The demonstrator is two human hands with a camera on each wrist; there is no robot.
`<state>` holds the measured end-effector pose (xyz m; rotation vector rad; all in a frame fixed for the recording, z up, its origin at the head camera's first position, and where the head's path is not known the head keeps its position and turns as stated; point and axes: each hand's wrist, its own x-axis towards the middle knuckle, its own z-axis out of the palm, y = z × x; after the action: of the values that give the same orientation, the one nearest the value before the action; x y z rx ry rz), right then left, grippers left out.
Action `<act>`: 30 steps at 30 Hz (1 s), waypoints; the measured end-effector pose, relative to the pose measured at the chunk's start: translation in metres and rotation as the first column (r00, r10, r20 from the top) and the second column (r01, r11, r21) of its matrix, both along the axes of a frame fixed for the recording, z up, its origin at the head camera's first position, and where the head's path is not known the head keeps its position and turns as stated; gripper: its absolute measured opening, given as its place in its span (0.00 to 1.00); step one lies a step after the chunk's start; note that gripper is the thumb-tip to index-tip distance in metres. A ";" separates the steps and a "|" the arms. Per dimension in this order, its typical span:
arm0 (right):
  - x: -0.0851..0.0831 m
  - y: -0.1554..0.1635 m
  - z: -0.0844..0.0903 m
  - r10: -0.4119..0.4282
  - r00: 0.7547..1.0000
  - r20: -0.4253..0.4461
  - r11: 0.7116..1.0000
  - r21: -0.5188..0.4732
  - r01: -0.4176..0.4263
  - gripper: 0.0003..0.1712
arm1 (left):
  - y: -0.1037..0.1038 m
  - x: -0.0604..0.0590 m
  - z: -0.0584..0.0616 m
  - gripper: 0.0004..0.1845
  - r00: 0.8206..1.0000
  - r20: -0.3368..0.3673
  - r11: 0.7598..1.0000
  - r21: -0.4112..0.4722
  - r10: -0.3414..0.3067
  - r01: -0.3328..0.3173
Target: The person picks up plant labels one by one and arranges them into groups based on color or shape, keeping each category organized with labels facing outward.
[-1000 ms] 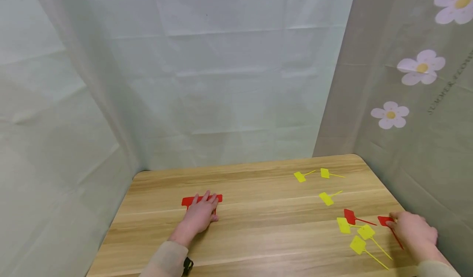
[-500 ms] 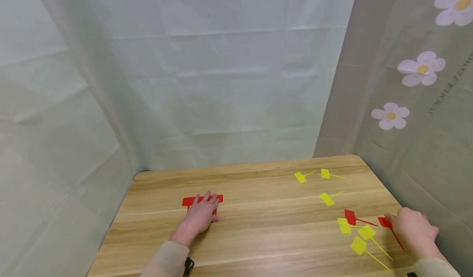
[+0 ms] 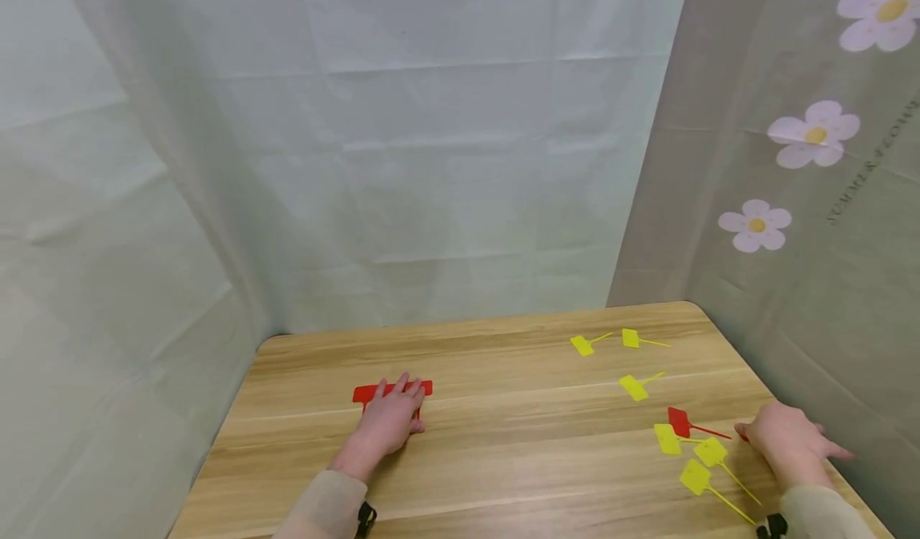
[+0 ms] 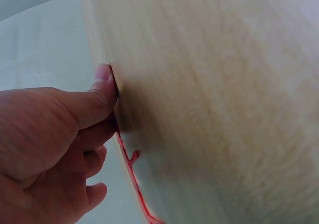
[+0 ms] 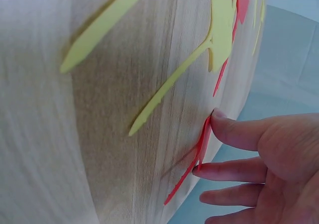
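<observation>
Right wrist: right fingers [image 5: 234,171] pinch red tag [image 5: 204,140].

Red tags [image 3: 368,394] and yellow tags [image 3: 695,477] dot a wood-grained tan table [image 3: 517,419]; pinkish flowers [image 3: 814,134] pattern grey cloth [image 3: 862,307].

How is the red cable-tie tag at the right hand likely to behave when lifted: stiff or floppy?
The red cable-tie tag is probably light, since it looks thin, seen nearly edge-on at the right hand. Its slender tail may flex or swing, being much narrower than the plate. Rolling seems unlikely, given that flat plate.
</observation>
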<state>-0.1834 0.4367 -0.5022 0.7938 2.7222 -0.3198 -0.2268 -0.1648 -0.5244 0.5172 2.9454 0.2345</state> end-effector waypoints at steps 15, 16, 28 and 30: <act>0.007 0.007 0.000 0.025 0.999 -0.043 0.999 0.047 -0.023 0.44 | 0.001 0.002 -0.005 0.36 0.999 -0.036 0.999 -0.028 -0.027 0.026; 0.007 0.007 0.001 0.024 0.999 -0.044 0.999 0.047 -0.021 0.44 | 0.001 0.002 -0.006 0.36 0.999 -0.037 0.999 -0.026 -0.026 0.025; 0.009 0.008 0.001 0.005 0.997 -0.077 0.999 0.054 0.000 0.37 | 0.000 0.003 -0.010 0.36 1.000 -0.023 1.000 -0.004 -0.005 0.005; 0.009 0.008 0.002 0.006 0.996 -0.089 0.998 0.057 -0.001 0.35 | 0.000 0.003 -0.010 0.36 1.000 -0.024 1.000 -0.002 -0.005 0.005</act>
<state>-0.1745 0.4451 -0.5002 0.8089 2.8268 -0.2841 -0.2239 -0.1645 -0.5345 0.5300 2.9668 0.2270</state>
